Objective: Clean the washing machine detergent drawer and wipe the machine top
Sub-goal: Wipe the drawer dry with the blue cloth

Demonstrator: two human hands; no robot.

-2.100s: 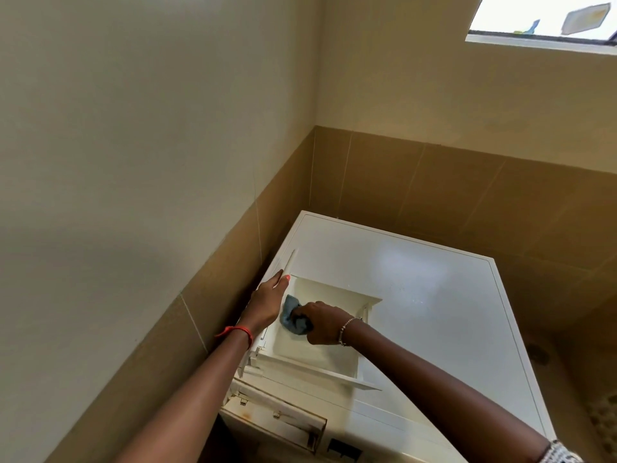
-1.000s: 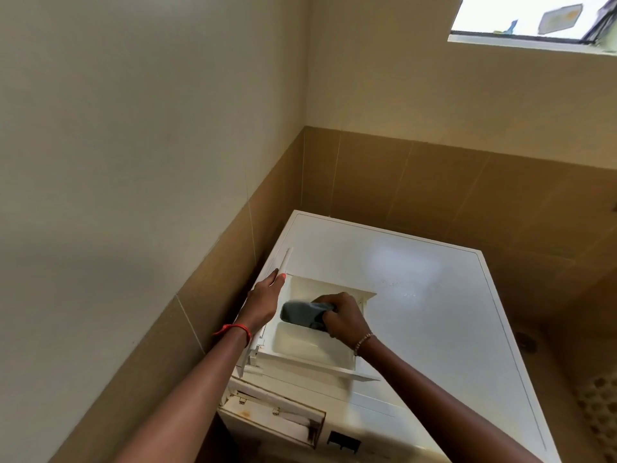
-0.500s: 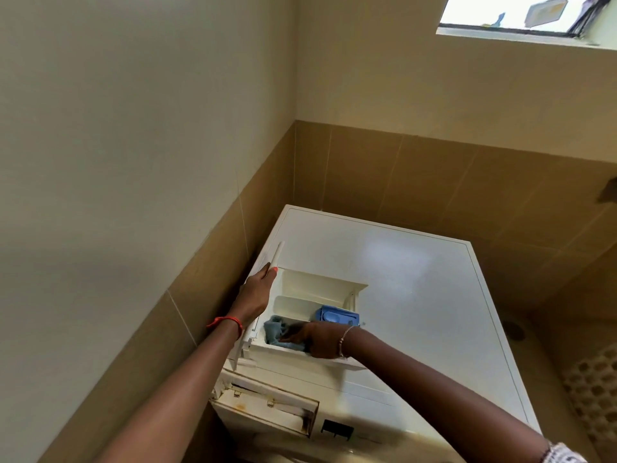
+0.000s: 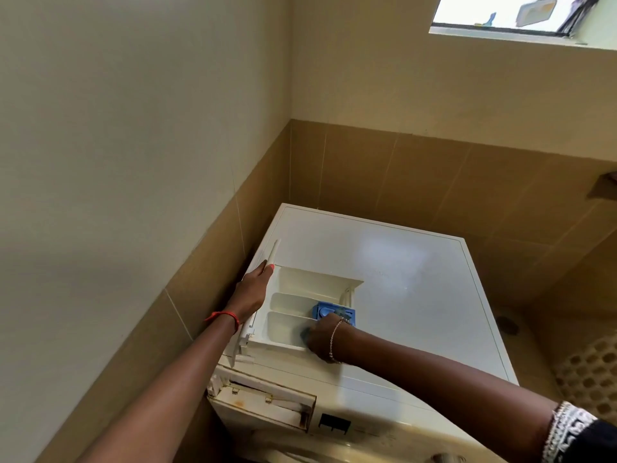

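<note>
The white detergent drawer [image 4: 293,305] lies removed on the washing machine top [image 4: 400,279], at its front left. My left hand [image 4: 252,295] grips the drawer's front panel at the left edge. My right hand [image 4: 322,335] reaches into the near compartment and holds a grey-blue cloth [image 4: 304,335], mostly hidden under the fingers. A blue insert [image 4: 329,310] sits in the drawer's right compartment, just beyond my right hand.
The empty drawer slot [image 4: 263,404] gapes in the machine's front below the drawer, with rust-coloured stains. Tiled walls close in on the left and behind. A window [image 4: 521,15] is high on the right. A floor drain [image 4: 507,325] lies to the machine's right.
My right hand has moved with the cloth from the left part of the near compartment to its right end. Earlier it wiped the far compartment. My left hand keeps its hold.
</note>
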